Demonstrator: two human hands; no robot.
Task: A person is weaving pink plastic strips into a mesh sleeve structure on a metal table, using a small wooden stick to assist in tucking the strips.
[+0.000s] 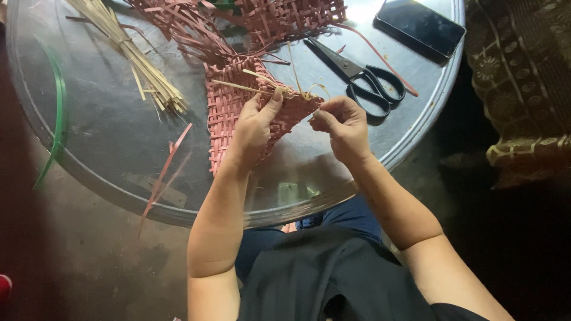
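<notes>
Pink woven mat piece (229,113) sits at frame centre, gripped by the left hand (254,128), thumb and fingers closed on its upper edge. Right hand (340,122) pinches a pale straw strand (297,83) just beside the mat's right corner, fingers drawn narrow. Both hands hover above the round metal bench (107,148). Black scissors (363,77) lie just upper right of the hands, a dark phone (421,27) beyond them. More pink weaving (285,18) at top centre; straw bundle (134,56) upper left; green strip (58,119) along the left rim; loose pink strips (166,166) lower left.
</notes>
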